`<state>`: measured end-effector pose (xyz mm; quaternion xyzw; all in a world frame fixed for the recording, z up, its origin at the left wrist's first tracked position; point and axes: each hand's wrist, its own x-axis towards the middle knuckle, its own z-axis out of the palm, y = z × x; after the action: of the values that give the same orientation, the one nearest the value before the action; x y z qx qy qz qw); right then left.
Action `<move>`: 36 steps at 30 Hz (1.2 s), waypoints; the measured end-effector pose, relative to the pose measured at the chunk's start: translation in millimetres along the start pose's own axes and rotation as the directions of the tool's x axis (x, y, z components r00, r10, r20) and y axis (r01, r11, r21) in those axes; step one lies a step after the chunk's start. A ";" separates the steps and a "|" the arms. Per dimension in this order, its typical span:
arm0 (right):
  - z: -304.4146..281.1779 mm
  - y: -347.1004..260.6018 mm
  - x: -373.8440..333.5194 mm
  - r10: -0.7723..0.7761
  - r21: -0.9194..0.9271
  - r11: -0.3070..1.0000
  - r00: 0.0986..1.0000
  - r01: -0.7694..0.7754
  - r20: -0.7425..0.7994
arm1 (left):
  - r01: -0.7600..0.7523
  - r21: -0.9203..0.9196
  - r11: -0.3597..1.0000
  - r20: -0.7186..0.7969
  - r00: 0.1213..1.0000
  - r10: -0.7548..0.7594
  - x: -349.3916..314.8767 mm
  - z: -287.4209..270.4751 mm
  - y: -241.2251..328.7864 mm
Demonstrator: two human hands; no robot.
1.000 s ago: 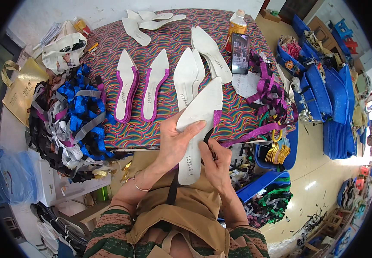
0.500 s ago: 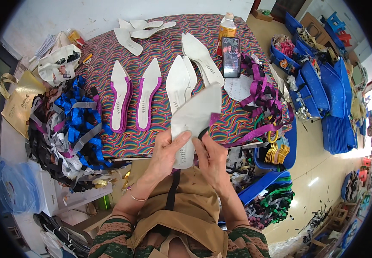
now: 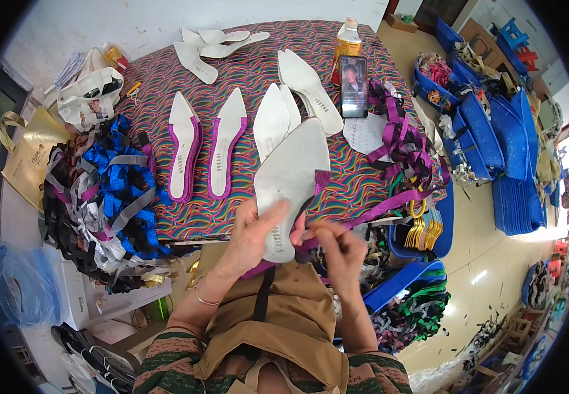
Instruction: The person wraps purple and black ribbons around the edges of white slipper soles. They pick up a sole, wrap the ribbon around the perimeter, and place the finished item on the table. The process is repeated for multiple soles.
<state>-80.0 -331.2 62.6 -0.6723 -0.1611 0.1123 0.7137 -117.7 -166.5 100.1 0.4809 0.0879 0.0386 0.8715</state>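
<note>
My left hand grips a white pointed shoe insole near its heel, thumb on top, toe pointing away from me. A purple glittery strip with a dark back runs along the insole's right edge. At the heel's right side my right hand is closed, fingertips pinching the strip; its fingers partly hide that spot. The strip's long tail stretches over the table edge to the right. Ahead on the table lie purple-edged insoles in two piles. Plain white insoles lie just beyond the held one.
A patterned cloth covers the table. A phone leans against a bottle at the back right. Tangled strips heap on the left; purple ones lie right. A blue bin of strips stands below the table's right edge.
The insole has turned slightly and moved a little left. My right hand has shifted down and right toward the heel, and the purple strip now follows more of the insole's edge.
</note>
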 end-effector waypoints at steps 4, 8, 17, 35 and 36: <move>-0.3 -32.0 27.9 0.130 0.333 0.926 0.979 -0.176 0.156 | 0.067 -0.032 0.997 0.145 0.988 -0.062 -2.2 -2.5 -6.4; 2.5 -31.5 30.7 0.135 0.286 0.944 0.984 -0.163 0.115 | 0.091 0.016 0.996 0.164 0.982 -0.092 -3.9 1.0 -12.2; 8.5 -44.5 32.3 0.132 0.321 0.941 0.990 -0.106 -0.059 | 0.117 0.006 0.993 0.158 0.981 -0.116 -7.0 -9.9 -16.1; -7.4 -17.0 7.9 0.128 -0.352 0.935 0.874 0.052 0.469 | -0.004 -0.063 0.998 -0.115 0.993 -0.004 5.3 -21.4 18.4; -11.6 -10.1 3.4 0.048 -0.358 0.925 0.894 0.129 0.446 | -0.010 -0.091 0.996 -0.115 0.993 -0.001 7.2 -23.1 19.1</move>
<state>-73.0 -341.3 72.4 -0.7496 -0.3532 0.2151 0.5168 -114.7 -136.1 103.4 0.4377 0.1349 0.0722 0.8860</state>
